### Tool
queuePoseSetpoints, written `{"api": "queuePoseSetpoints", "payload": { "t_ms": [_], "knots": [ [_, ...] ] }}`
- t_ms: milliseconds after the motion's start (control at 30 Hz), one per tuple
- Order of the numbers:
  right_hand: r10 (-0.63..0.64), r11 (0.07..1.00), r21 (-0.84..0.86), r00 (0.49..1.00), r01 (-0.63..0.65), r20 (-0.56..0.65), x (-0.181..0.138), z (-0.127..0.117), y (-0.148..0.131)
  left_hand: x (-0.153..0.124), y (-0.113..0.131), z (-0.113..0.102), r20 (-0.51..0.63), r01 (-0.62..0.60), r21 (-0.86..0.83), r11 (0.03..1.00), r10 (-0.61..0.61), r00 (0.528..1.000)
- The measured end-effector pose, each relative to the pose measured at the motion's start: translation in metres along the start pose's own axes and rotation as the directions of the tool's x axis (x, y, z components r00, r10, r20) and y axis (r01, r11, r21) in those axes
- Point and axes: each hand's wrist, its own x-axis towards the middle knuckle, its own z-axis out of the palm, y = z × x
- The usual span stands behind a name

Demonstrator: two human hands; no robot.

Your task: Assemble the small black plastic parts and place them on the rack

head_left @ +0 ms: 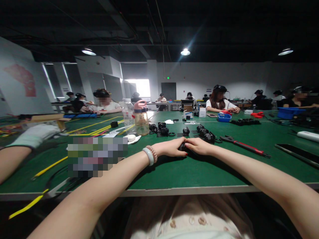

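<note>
My left hand (171, 147), with a bangle and a beaded band at the wrist, meets my right hand (199, 146) low over the green table. Between them is a small black part (182, 146), mostly covered by fingers, so its exact kind does not show. The fingers of both hands are closed on it. Just beyond lie several rounded black parts (163, 129), with more black parts (205, 135) behind my right hand. A tool with long red-and-black handles (246, 147), like pliers, lies to the right of my right hand.
An amber bottle (142, 122) and a clear plastic bottle (128, 114) stand beyond my left forearm. A co-worker's gloved hand (41, 135) rests at the left. A phone (299, 154) lies at right. Blue bins (224, 117) and co-workers are across the table (159, 177).
</note>
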Motion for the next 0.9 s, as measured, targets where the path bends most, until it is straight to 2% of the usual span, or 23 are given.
{"api": "queuePoseSetpoints", "payload": {
  "t_ms": [267, 500, 900],
  "knots": [
    [-0.015, 0.996, 0.092, 0.998, 0.01, 0.054, -0.0032, -0.0015, -0.0004, -0.0016, 0.0025, -0.0022, 0.007, -0.015, -0.005, 1.0, 0.015, 1.0],
    [-0.051, 0.996, 0.076, 0.998, 0.048, 0.04, -0.0039, -0.0013, 0.0, -0.0015, 0.0028, -0.0012, -0.006, -0.012, -0.005, 1.0, 0.012, 1.0],
    [-0.024, 0.997, 0.074, 0.999, 0.021, 0.041, -0.0018, -0.0002, 0.0028, -0.003, 0.0048, -0.0027, -0.004, -0.011, -0.007, 1.0, 0.011, 1.0]
  ]
}}
